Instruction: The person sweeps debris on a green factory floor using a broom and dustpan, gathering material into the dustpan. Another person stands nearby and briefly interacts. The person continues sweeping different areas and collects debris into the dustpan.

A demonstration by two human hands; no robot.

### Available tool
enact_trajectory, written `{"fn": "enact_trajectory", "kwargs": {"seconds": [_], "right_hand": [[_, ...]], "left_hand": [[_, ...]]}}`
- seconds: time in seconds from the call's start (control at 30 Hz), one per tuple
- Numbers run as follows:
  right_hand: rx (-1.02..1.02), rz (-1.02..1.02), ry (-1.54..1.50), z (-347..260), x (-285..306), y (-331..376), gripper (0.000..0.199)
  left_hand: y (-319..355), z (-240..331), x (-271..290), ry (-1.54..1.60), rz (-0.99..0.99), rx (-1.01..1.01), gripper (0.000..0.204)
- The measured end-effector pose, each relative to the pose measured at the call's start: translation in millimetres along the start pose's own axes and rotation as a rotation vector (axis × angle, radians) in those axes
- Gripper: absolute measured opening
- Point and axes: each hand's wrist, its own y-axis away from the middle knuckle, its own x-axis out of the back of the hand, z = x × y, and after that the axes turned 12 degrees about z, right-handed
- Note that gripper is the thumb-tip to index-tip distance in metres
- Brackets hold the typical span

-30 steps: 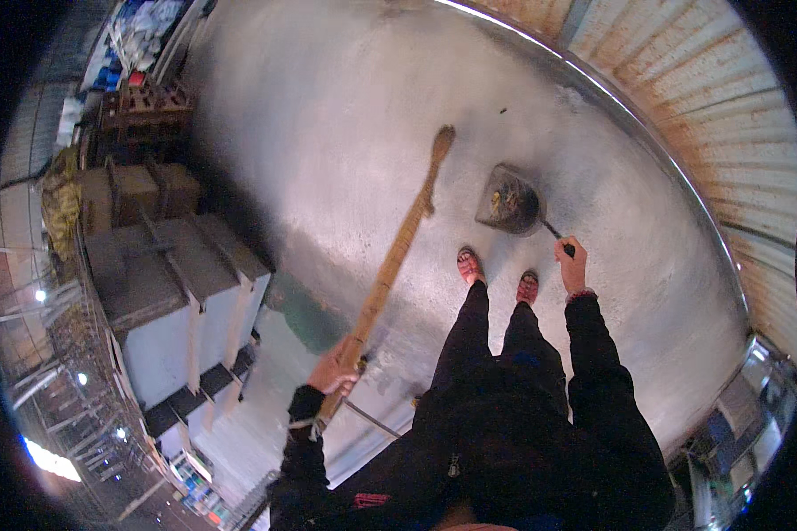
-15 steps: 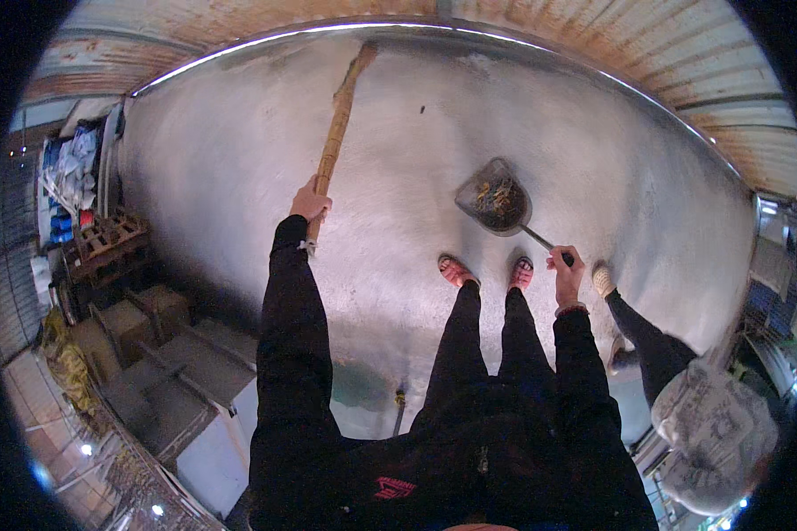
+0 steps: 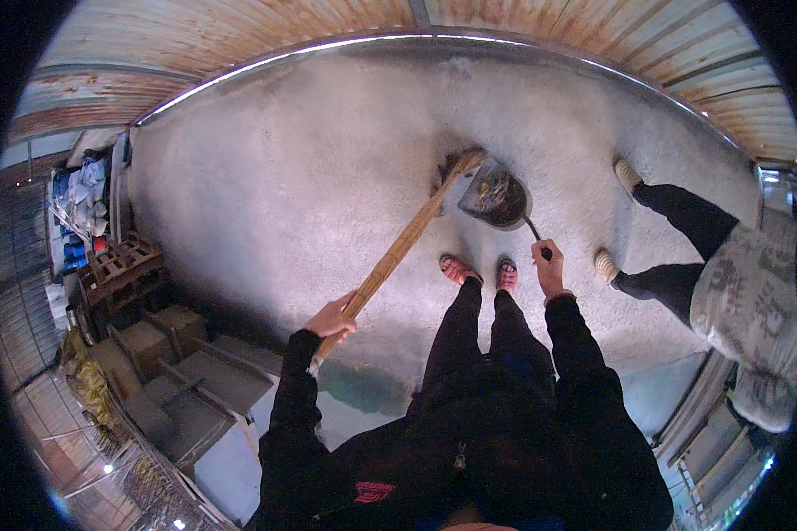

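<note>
My left hand grips the lower end of a long wooden broom handle, which slants up and right to a dark brush head on the concrete floor. My right hand holds the thin black handle of a metal dustpan lying on the floor just ahead of my feet. The brush head touches the left rim of the dustpan, which holds some debris.
Another person in dark trousers and a patterned top stands close on the right. Grey boxes and cabinets, a wooden pallet and stacked goods line the left. A rusty corrugated wall closes the far side.
The broom has swung from the far left of the floor to the right, its head now at the dustpan. The other person has stepped further into view at right.
</note>
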Motion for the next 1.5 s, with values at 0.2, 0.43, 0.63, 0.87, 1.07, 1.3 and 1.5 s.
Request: {"fn": "enact_trajectory", "kwargs": {"seconds": [0.2, 0.43, 0.63, 0.87, 1.07, 1.3, 1.5], "right_hand": [[0.135, -0.008, 0.078, 7.7, 7.4, -11.0, 0.011], [0.706, 0.234, 0.452, 7.6, 10.3, -1.4, 0.017], [0.246, 0.01, 0.665, -9.7, 24.5, -2.9, 0.028], [0.168, -0.1, 0.661, -29.6, 46.2, -8.7, 0.032], [0.284, -0.093, 0.509, 5.4, 54.8, -14.6, 0.028], [0.368, -0.002, 0.522, 42.4, 70.8, -33.4, 0.032], [0.423, 0.037, 0.402, 14.8, 126.7, -9.5, 0.029]], "left_hand": [[50.7, -24.2, -22.6, 0.183, 0.207, 0.008, 0.08], [-60.6, -17.7, -97.9, 0.311, 0.5, -0.171, 0.073], [-79.4, -23.4, -198.0, -0.111, 0.406, -0.117, 0.074], [66.7, -8.6, -214.4, -0.091, 0.185, -0.072, 0.075], [151.1, -36.7, -238.2, 0.395, 0.289, 0.123, 0.074], [120.8, -97.5, -226.3, 1.071, 0.129, 0.17, 0.01], [64.6, -103.2, -187.9, 2.149, -0.459, 0.167, 0.02]]}}
